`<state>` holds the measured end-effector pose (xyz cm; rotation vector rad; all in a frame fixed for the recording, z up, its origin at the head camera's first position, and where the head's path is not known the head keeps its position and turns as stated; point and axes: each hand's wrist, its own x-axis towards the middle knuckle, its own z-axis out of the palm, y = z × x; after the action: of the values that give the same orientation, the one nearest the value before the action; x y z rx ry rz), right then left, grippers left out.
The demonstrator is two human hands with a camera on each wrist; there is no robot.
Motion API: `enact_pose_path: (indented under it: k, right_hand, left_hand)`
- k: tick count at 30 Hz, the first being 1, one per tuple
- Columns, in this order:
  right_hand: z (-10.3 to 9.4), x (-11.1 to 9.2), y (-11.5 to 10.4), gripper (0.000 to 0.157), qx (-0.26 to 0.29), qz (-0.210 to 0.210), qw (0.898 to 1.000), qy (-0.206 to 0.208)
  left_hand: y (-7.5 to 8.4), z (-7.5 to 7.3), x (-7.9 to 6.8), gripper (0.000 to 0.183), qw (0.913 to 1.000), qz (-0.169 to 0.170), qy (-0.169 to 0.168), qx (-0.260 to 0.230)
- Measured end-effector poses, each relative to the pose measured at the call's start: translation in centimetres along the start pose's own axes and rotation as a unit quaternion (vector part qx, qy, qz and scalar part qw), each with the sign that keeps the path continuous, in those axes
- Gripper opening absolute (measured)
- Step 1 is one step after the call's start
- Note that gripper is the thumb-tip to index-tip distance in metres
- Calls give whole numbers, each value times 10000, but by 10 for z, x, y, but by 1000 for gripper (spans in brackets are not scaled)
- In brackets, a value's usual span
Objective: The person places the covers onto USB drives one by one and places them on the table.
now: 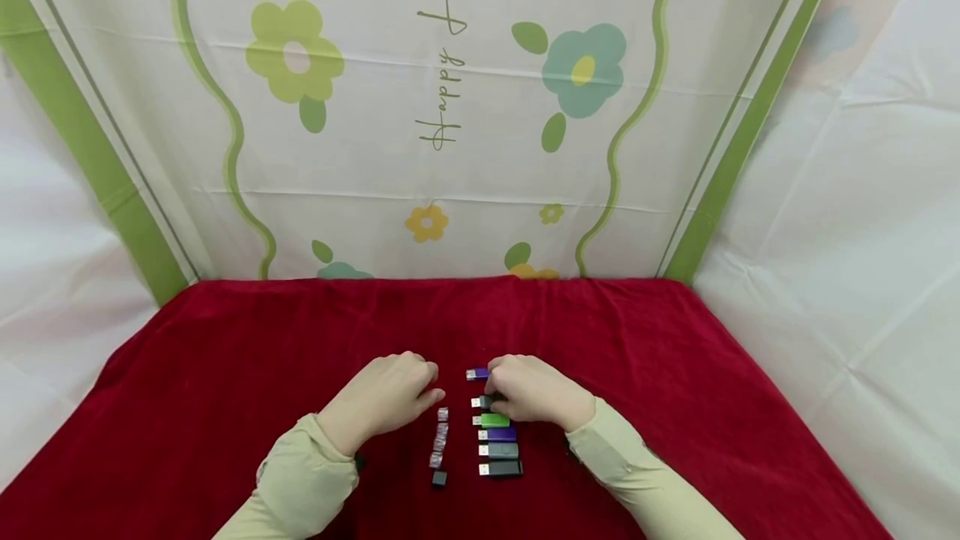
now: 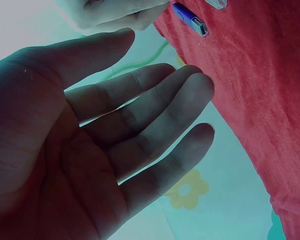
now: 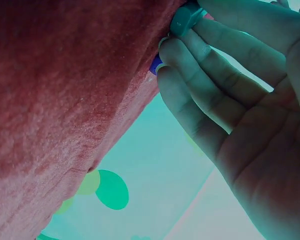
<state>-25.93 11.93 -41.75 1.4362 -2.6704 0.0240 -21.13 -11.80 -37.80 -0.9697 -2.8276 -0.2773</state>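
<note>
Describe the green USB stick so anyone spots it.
On the red cloth, the right hand pinches a dark USB stick. Just below in the head view, above a purple stick, lies the green USB stick: the only bright-green one.

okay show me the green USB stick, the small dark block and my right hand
Green USB stick [image 1: 496, 421]: head view, on its green body.
Small dark block [image 1: 439, 479]: head view, on its top face.
Right hand [image 1: 536, 390]: head view, on the back of the hand.
</note>
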Motion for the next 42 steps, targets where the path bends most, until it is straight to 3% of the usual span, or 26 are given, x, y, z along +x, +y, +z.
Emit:
enact_pose_path:
  k: [12,19,23,31,42]
  right_hand:
    - [1,0,0,27,30,-92,9995,286]
    - [-16,-1,-2,32,458,70,9986,271]
    - [-32,-5,-2,30,624,44,9970,452]
    - [-60,-13,-1,18,457,15,9942,970]
    - [-69,-17,-4,7,590,-175,9915,1143]
  left_hand:
    - [2,2,-1,28,9999,-15,-102,-83]
    - [4,6,0,26,9998,-80,-185,-86]
    - [6,12,1,22,9994,-85,-293,-135]
    - [10,23,3,18,9994,-9,-358,-17]
    - [14,30,4,13,9991,242,-259,244]
